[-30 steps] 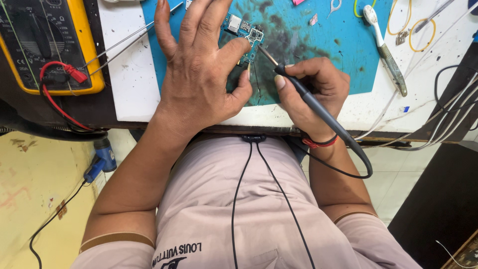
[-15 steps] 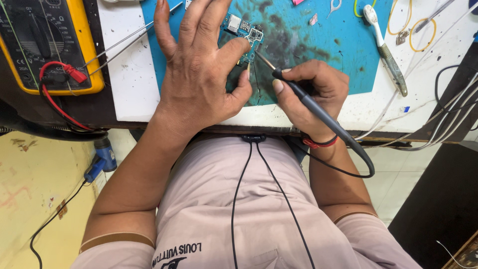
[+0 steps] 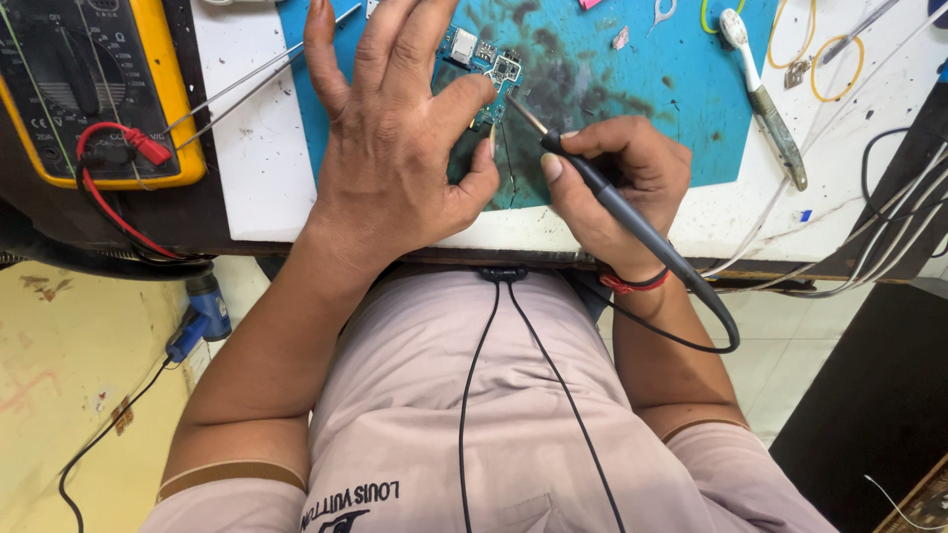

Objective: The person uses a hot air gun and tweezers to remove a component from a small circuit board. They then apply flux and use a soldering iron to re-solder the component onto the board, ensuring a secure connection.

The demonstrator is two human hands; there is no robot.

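A small green circuit board lies on a stained blue work mat. My left hand presses down on the board, index finger and thumb on its near part, the other fingers spread. My right hand holds a black probe like a pen. The probe's metal tip touches the board's right edge, just right of my left index finger. A black cable runs from the probe's rear past my right wrist.
A yellow multimeter with a red lead sits at the far left. Metal tweezers lie on the white bench top. A white-handled tool, yellow wire loops and cables lie to the right.
The probe tip has shifted slightly up and left along the board's edge. My left hand has stayed on the board.
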